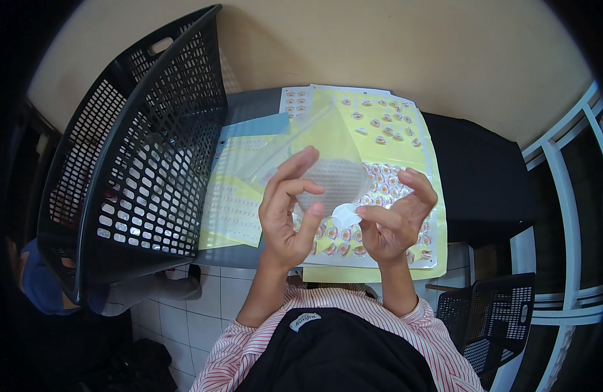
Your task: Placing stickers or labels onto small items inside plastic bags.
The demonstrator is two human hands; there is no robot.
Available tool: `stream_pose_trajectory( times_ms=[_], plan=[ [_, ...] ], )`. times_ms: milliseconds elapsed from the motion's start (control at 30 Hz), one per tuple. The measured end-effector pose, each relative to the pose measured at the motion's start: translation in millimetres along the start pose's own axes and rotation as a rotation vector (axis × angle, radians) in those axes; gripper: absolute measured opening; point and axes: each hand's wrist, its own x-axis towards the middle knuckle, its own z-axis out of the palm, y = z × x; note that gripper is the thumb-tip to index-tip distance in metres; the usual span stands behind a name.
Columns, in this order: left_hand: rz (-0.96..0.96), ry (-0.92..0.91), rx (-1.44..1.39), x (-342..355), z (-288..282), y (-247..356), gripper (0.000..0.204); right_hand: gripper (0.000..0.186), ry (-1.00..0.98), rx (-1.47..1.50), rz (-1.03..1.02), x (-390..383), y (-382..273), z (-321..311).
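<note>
Disc [345, 215]'s pinched in your right hand [394, 230], can't tell if your left hand [283, 225] grips the bag [333, 134], stickers [344, 249] left around it.

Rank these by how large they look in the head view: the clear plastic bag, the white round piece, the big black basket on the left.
1. Big black basket
2. Clear plastic bag
3. White round piece
</note>
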Motion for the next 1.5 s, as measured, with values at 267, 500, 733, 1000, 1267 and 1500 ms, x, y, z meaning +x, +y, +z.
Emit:
stream_pose_trajectory(
  times_ms=[267,500,733,1000,1267,1500],
  plan=[
    [-0.016,-0.151,0.118,0.4,-4.1,14.7,0.010,0.012,-0.159,0.228,0.298,3.9,2.5,3.9],
    [0.137,-0.099,0.314,-3.0,-3.6,7.1,0.010,0.011,-0.196,0.296,0.360,4.4,2.6,5.1],
    [0.072,0.026,0.372,-1.1,3.6,2.6,0.011,0.017,-0.231,-0.264,0.122,14.8,-7.9,6.7],
    [0.067,0.100,0.384,-1.3,7.0,-3.7,0.008,0.020,-0.175,-0.154,0.223,9.4,-19.9,6.6],
    [0.053,0.093,0.353,3.4,14.4,2.2,0.009,0.013,-0.197,0.036,0.354,7.7,-12.4,14.2],
    [0.024,0.048,0.424,5.0,14.9,-6.1,0.004,0.007,-0.333,-0.105,0.361,16.1,-12.2,9.5]
  ],
)
